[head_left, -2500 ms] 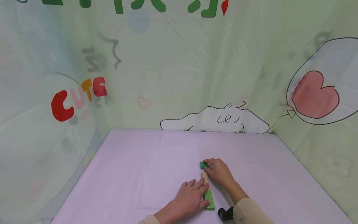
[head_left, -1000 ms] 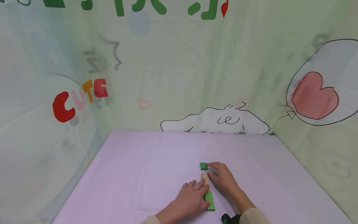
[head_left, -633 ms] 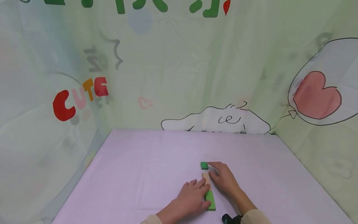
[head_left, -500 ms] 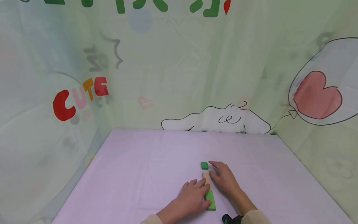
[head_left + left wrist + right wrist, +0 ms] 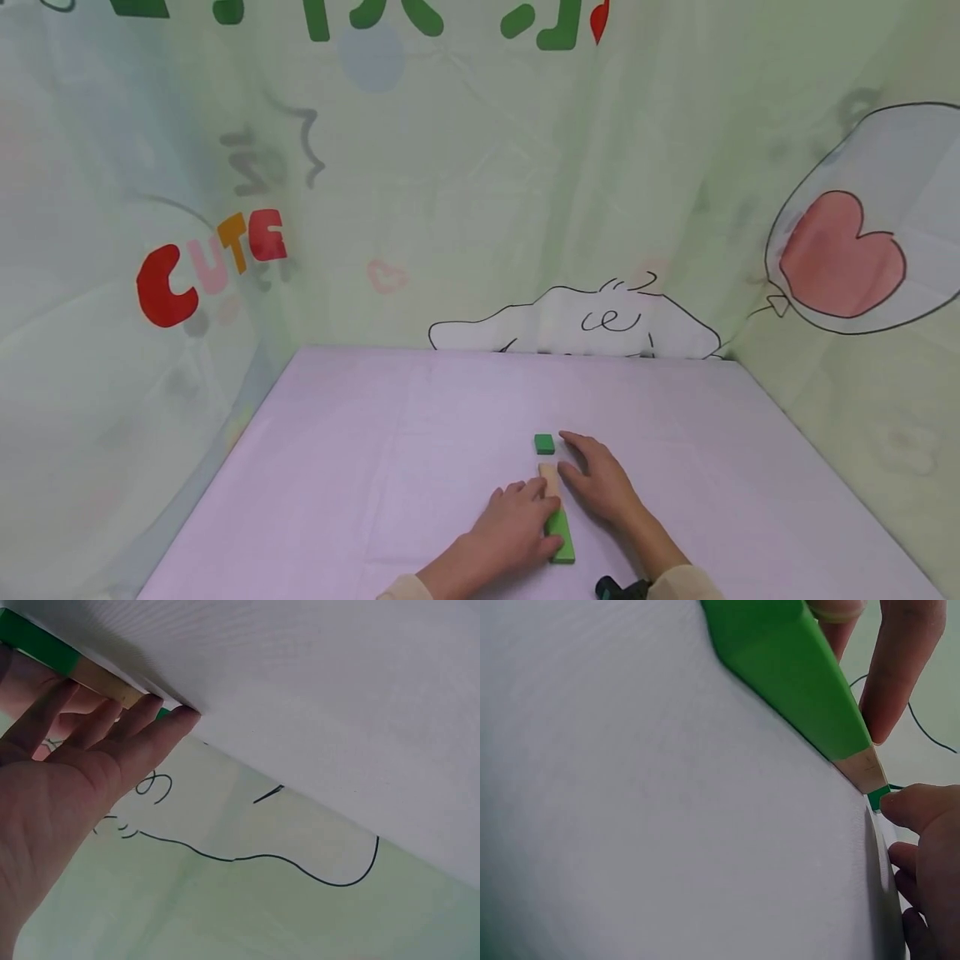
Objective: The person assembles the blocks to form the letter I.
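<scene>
A light green block and a natural wood-coloured piece lie end to end on the table, in a line pointing away from me. My left hand rests along their left side, its fingers stretched over the wood piece and its thumb at the green block. Just beyond the line, past a small gap, sits a small dark green square block. My right hand is to the right of it, index finger and thumb spread, holding nothing. In the right wrist view the green block looms large, the wood piece behind it.
The table has a pale lilac cover. Printed cloth walls stand behind it and at both sides. A black device is at my right wrist, near the bottom edge of the head view.
My right fingers were on the small dark green block; they have let go and drawn off to its right. The left hand and the blocks look nearly unmoved.
</scene>
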Demonstrator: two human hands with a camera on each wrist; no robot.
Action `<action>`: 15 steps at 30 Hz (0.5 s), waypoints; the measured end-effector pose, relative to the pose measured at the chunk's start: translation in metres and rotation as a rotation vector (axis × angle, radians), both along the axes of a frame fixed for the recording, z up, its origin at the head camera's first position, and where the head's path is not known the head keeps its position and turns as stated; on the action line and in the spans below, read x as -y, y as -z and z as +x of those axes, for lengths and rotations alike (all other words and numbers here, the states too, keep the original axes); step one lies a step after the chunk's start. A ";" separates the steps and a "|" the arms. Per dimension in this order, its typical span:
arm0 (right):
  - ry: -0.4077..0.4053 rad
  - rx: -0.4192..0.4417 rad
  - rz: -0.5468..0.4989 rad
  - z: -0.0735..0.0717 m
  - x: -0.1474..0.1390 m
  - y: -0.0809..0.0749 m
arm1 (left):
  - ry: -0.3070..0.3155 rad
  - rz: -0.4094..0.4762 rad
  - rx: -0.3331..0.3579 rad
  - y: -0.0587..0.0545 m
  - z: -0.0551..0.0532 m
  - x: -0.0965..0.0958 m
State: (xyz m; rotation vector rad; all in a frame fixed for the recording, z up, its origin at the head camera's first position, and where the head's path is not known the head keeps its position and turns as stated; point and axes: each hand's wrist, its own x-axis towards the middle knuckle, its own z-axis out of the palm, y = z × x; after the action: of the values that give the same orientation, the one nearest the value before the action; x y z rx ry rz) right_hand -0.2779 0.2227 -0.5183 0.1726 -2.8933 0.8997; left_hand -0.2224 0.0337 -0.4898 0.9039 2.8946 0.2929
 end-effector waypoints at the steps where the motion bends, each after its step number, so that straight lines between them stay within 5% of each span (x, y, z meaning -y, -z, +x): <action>1: -0.002 -0.002 -0.003 0.000 0.000 0.000 | 0.001 0.002 -0.010 0.000 0.000 0.000; 15: -0.027 -0.028 -0.003 0.003 -0.001 0.002 | 0.015 0.102 -0.034 -0.001 -0.003 0.005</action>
State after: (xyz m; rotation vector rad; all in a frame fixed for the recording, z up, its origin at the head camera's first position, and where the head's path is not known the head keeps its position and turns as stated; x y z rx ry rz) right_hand -0.2753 0.2239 -0.5205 0.2227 -2.8698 0.8990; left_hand -0.2253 0.0287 -0.4883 0.9540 2.9262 0.4318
